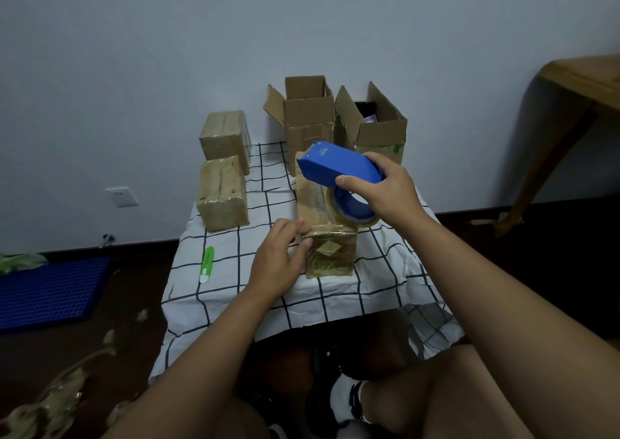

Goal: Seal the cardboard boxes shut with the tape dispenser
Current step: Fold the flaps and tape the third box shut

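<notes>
my left hand [280, 257] has its fingers [295, 229] nearly straight, pressing on the near top edge of the box [327, 234] in front of me. my right hand [385, 190] holds the blue tape dispenser [335, 167], fingers curled round it, just above that box. clear tape runs over its top, so this one looks partly done. two wrapped boxes [223, 170] sit at the left of the tabletop [385, 271], done. two open boxes [339, 116] at the back are left.
</notes>
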Tool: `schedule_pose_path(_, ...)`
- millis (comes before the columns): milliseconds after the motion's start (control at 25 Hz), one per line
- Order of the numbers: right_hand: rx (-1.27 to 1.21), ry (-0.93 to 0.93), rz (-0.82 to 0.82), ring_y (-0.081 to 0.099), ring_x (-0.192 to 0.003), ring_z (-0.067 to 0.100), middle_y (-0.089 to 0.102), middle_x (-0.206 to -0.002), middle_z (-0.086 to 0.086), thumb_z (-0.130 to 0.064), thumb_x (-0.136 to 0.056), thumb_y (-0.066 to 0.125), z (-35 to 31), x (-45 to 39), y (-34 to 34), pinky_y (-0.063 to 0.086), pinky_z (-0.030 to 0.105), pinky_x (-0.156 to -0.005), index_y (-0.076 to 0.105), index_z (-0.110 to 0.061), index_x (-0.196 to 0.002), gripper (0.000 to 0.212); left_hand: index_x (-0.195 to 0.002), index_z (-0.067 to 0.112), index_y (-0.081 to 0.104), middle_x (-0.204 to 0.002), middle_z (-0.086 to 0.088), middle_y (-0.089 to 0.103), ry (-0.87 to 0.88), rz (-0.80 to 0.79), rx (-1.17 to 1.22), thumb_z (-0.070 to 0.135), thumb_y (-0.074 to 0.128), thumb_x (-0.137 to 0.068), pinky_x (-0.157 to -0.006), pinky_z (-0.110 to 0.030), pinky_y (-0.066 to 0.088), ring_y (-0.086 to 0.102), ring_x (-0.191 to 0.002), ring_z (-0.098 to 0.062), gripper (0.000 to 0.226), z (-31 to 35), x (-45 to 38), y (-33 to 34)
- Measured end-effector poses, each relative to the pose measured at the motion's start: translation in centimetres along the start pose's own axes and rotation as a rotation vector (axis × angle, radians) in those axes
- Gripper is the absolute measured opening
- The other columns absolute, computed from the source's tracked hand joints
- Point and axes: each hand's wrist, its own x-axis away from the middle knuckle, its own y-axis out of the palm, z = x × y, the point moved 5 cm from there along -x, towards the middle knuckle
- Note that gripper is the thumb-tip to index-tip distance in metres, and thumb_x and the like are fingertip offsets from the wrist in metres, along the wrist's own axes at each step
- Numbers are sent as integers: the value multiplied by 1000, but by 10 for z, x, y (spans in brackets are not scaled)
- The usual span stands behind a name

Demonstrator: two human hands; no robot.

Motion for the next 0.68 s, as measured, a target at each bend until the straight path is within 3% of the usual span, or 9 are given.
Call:
schedule_pose_path(200, 17, -8, -8, 57, -104, 17, 57, -117, -6, -44, -78, 80, -3, 0, 2, 52, 35, -86, 56, -31, -120, 51, -110, 17, 64, -107, 9, 56, -32, 32, 18, 19, 55, -93, -85, -34, 54, 61, -103, -8, 19, 6, 0, 0)
schedule_pose_path(320, 12, -10, 1, 58, -104, 18, 58, -117, -5, -45, -77, 81, -2, 1, 1, 53, 38, -87, 55, -32, -118, 49, -111, 28, 52, -108, 19, 58, -245, 109, 192, 16, 62, -93, -83, -19, 53, 61, -99, 2, 24, 9, 9, 1)
schedule_pose_path(440, 17, -9, -3, 57, -105, 19, 57, -118, -4, -45, -78, 80, -3, 1, 1, 53, 38, -87, 54, -33, -118, 49, -100, 21, 56, -99, 11, 64, -445, 284, 266, 19, 68, -91, -72, -6, 46, 64, -89, 2, 15, 11, 22, 5)
schedule_pose_path(560, 20, -15, -8, 57, -106, 19, 57, -119, -4, -46, -78, 80, -1, 1, 1, 55, 40, -88, 53, -34, -117, 49, -87, 18, 65, -93, -1, 70, -430, 359, 190, 16, 66, -92, -68, -1, 40, 62, -83, -1, 6, 17, 25, 8)
schedule_pose_path(680, 6, -6, -7, 57, -106, 17, 56, -118, -6, -46, -78, 80, 0, 1, 0, 55, 40, -89, 53, -34, -118, 50, -95, 16, 67, -91, 3, 69, -410, 345, 163, 16, 65, -93, -68, 0, 39, 64, -84, -4, 3, 19, 25, 6)
